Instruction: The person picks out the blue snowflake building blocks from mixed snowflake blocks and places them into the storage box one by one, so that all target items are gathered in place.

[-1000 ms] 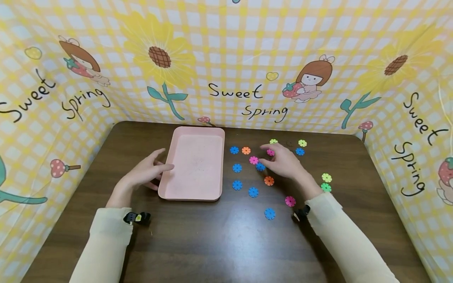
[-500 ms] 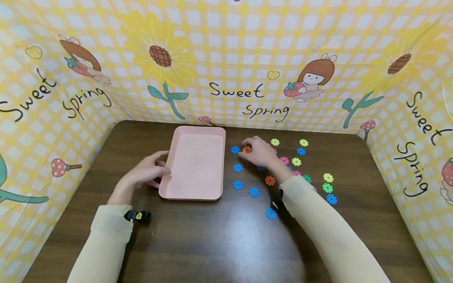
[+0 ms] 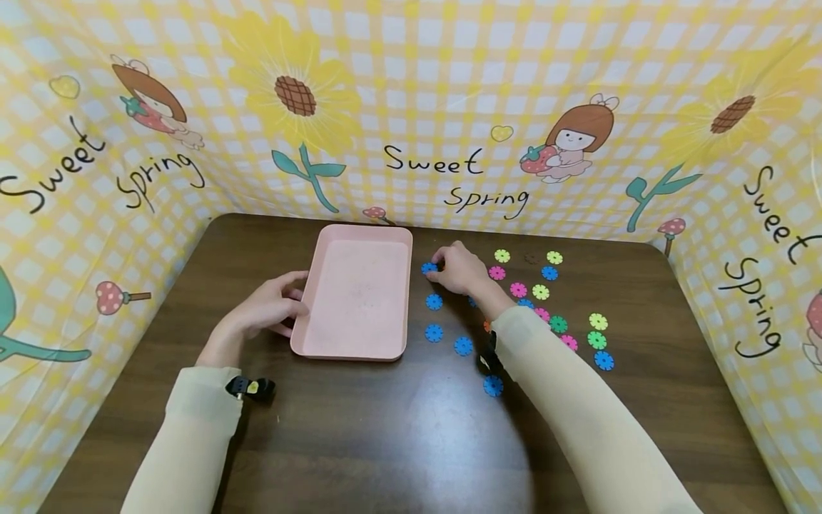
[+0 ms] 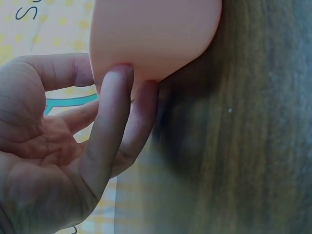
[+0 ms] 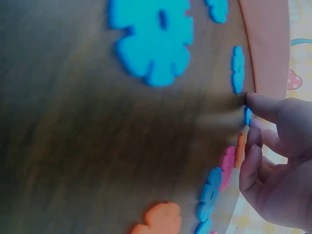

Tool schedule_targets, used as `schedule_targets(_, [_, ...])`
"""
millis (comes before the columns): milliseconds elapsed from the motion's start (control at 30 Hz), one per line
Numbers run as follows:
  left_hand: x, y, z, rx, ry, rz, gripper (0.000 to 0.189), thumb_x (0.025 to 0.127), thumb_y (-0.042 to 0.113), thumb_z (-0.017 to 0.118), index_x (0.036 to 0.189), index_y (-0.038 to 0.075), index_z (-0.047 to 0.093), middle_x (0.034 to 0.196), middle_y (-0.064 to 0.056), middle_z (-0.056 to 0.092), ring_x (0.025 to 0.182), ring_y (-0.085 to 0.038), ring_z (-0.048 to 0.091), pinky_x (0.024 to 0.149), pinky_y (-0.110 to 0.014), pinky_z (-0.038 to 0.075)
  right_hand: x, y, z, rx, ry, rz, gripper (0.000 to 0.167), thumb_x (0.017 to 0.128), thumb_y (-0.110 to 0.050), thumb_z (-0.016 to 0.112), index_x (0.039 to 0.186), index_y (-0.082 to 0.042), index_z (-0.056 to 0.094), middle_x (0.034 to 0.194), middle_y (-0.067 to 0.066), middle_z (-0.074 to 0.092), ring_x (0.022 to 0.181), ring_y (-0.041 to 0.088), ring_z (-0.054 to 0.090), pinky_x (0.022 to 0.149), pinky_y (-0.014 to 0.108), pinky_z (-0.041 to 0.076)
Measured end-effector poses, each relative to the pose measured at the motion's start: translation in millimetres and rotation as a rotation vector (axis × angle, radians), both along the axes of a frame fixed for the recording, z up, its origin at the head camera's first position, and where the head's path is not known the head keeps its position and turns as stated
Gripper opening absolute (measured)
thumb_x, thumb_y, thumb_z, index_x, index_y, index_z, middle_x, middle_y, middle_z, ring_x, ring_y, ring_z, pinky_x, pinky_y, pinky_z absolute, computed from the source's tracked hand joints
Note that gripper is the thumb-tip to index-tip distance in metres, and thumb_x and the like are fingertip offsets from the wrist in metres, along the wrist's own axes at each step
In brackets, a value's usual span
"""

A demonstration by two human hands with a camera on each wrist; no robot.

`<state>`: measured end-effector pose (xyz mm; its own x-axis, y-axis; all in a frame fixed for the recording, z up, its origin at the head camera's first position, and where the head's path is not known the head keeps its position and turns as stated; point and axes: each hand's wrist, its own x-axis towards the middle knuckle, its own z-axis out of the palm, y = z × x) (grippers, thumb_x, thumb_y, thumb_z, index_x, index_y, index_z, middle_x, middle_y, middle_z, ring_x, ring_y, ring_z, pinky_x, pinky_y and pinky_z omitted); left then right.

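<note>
A pink tray (image 3: pixel 362 293) lies left of the table's middle. My left hand (image 3: pixel 268 305) grips its left side, thumb over the rim and fingers against the outer wall (image 4: pixel 156 34) in the left wrist view. Right of the tray, my right hand (image 3: pixel 464 271) has thumb and fingertips at opposite edges of a blue notched interlocking disc (image 3: pixel 428 268). In the right wrist view that blue disc (image 5: pixel 247 116) is partly hidden between the fingers. An orange disc (image 5: pixel 240 150) and a pink disc (image 5: pixel 227 168) lie just beside the hand.
Several blue, pink, green, yellow and orange discs (image 3: pixel 558 324) lie scattered on the brown table (image 3: pixel 359 428) to the right. More blue discs (image 3: pixel 434 333) sit near the tray's right side. Patterned cloth walls (image 3: pixel 449 86) stand at the back and sides.
My right hand has moved left, past the pink and orange discs, to the blue disc closest to the tray. My left hand stays at the tray's side, its thumb closer to the rim.
</note>
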<state>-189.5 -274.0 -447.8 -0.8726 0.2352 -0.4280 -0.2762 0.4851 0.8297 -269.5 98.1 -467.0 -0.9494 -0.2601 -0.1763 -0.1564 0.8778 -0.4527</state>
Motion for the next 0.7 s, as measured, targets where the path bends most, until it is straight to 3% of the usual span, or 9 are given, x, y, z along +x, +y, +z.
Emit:
schedule_targets(200, [-0.4,-0.6,0.1,0.0,0.001,-0.004,0.087,0.09,0.005,0.064,0.166,0.01,0.021,0.13,-0.025,0.046,0.099,-0.032,0.064,0.067,-0.047,0.063,-2.3,0,0.1,-0.008,-0.024,0.033,0.038,0.096,-0.034,0.075,0.124,-0.01,0.067,0.125,0.009,0.057,0.105,0.024,0.058,0.092,0.042,0.051])
schedule_targets(400, [-1.4,0.2,-0.1,0.005,0.003,-0.009,0.088,0.09,0.005,0.063,0.166,0.01,0.02,0.131,-0.026,0.046,0.098,-0.031,0.065,0.067,-0.047,0.063,-1.8,3,-0.5,-0.066,-0.009,0.066,0.028,0.096,-0.026,0.076,0.118,-0.016,0.062,0.111,0.002,0.067,0.097,0.022,0.062,0.085,0.041,0.052])
schedule_targets(700, [-2.2,-1.1,-3.9,0.016,-0.003,-0.002,0.087,0.091,0.005,0.063,0.166,0.01,0.019,0.133,-0.027,0.046,0.097,-0.03,0.066,0.066,-0.047,0.063,4.9,10,-2.0,-0.211,0.026,0.072,0.015,0.099,-0.018,0.068,0.114,-0.017,0.069,0.102,0.001,0.07,0.093,0.021,0.064,0.081,0.041,0.053])
